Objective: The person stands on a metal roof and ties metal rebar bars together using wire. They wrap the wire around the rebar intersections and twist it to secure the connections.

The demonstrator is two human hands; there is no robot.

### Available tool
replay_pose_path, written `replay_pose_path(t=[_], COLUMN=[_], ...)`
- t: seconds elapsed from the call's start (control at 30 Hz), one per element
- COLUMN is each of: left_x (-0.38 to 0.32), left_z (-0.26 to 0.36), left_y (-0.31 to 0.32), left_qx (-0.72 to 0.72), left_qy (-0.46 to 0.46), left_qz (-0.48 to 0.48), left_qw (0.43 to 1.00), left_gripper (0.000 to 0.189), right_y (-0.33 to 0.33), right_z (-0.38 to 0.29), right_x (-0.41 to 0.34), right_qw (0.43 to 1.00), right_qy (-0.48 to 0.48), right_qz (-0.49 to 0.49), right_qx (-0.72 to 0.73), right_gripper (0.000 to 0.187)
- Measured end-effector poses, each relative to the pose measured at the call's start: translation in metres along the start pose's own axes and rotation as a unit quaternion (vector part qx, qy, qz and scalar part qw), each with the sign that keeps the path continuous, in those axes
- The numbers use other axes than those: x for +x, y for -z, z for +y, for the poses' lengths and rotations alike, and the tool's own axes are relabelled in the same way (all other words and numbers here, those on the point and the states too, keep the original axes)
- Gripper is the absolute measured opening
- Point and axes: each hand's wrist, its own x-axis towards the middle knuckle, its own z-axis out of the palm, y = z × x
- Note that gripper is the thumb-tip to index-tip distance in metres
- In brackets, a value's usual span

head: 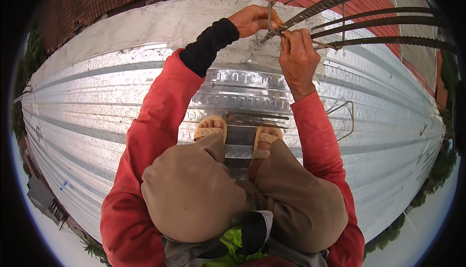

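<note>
Both of my hands meet at a joint of ribbed steel rebar and a thin bent steel stirrup. My left hand, in a black cuff, reaches behind the stirrup's upright leg, its fingertips pinched at a thin tie wire around the joint. From below, my right hand closes thumb and fingers on the wire beside the same joint. The fingers hide most of the wire. Another side of the stirrup runs right from beneath my right fingers towards the lower bars.
A rough concrete ledge runs behind the joint. Ribbed metal decking lies under my sandalled feet. Loose steel rods rest between my feet, and a bent stirrup lies at right. Several rebars jut out to the right. Tiled roofing is beyond.
</note>
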Motion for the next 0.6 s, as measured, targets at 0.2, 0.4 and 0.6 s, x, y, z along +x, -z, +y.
replay_pose_path(t=[0.2, 0.4, 0.6], left_x=[-0.032, -0.050, -0.067], left_z=[0.032, 0.045, 0.052], left_y=[-0.025, -0.072, -0.098], left_qx=[0.127, -0.076, -0.128], left_qy=[-0.008, 0.067, 0.061], left_qz=[0.211, 0.301, 0.315], left_qw=[0.969, 0.948, 0.938], left_gripper=[0.018, 0.021, 0.031], right_y=[0.004, 0.014, 0.029], right_z=[-0.007, -0.031, -0.050], right_x=[-0.001, -0.008, 0.005], right_qw=[0.999, 0.938, 0.829], right_qy=[-0.033, -0.243, -0.400], right_qz=[-0.003, 0.007, -0.030], right_qx=[0.010, 0.248, 0.389], right_gripper=[0.020, 0.014, 0.017])
